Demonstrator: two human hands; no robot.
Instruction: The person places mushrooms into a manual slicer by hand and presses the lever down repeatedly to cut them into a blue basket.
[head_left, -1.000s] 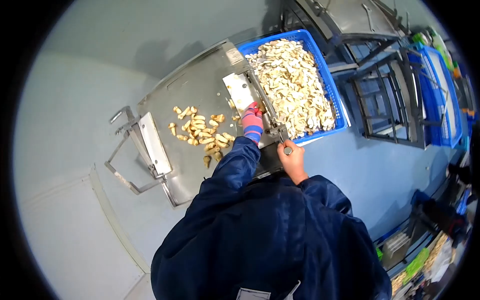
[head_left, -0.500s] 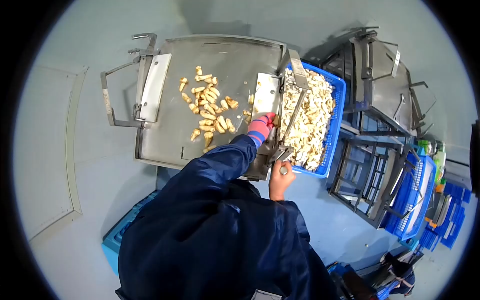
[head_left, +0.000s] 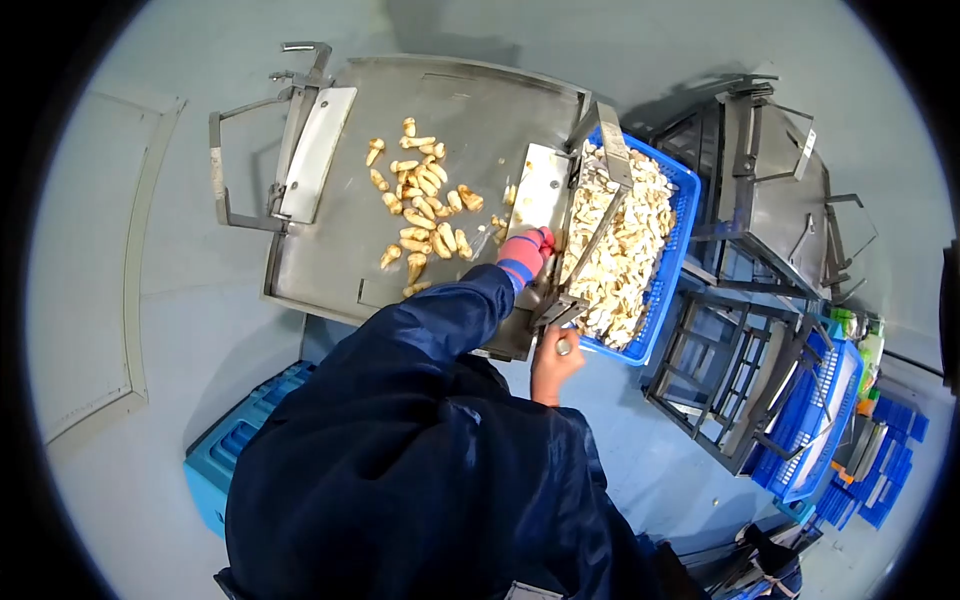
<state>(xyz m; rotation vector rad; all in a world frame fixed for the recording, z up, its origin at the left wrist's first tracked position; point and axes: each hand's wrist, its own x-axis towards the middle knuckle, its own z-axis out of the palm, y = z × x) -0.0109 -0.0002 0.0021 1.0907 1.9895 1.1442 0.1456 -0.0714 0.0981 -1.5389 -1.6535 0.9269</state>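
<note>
My left hand (head_left: 525, 256), in a pink glove with blue bands, rests at the lower end of a white board (head_left: 540, 190) beside the cutter. Its fingers are curled together, and whatever they hold is hidden. My bare right hand (head_left: 556, 368) is closed around the round-ended handle (head_left: 564, 347) of the cutter's long metal blade arm (head_left: 598, 232). Whole, brown-and-cream mushrooms (head_left: 418, 222) lie loose on the steel table (head_left: 440, 105) left of my gloved hand. Past the blade, pale slices (head_left: 625, 240) fill a blue basket (head_left: 686, 205).
A second cutter (head_left: 300, 155) with a white board stands at the table's left edge. To the right are another steel table (head_left: 785, 195), a metal frame stand (head_left: 720, 365) and blue crates (head_left: 810, 420). A teal bin (head_left: 215, 480) sits on the floor at lower left.
The view has turned slightly. Both hands keep nearly the same places at the cutter. A brownish piece seen by my left fingertips earlier no longer shows.
</note>
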